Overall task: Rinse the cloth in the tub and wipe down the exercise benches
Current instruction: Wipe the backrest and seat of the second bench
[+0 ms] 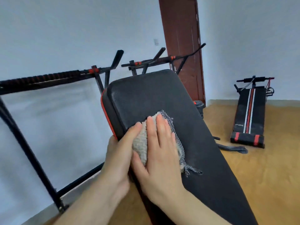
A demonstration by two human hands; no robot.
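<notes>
A black padded exercise bench (162,95) with a red side trim slopes up in front of me. A beige cloth (140,143) with a black-and-white mesh edge lies on its pad. My right hand (160,151) presses flat on the cloth, fingers spread. My left hand (120,153) grips the bench's left edge beside the cloth, thumb touching the cloth. A second bench (248,114), black with red and white stripes, lies on the floor at the right. No tub is in view.
A black pull-up frame (48,78) with red-banded grips stands left and behind the bench, against the white wall. A brown door (181,38) is behind. A dark strap (233,149) lies on the tan floor between the benches.
</notes>
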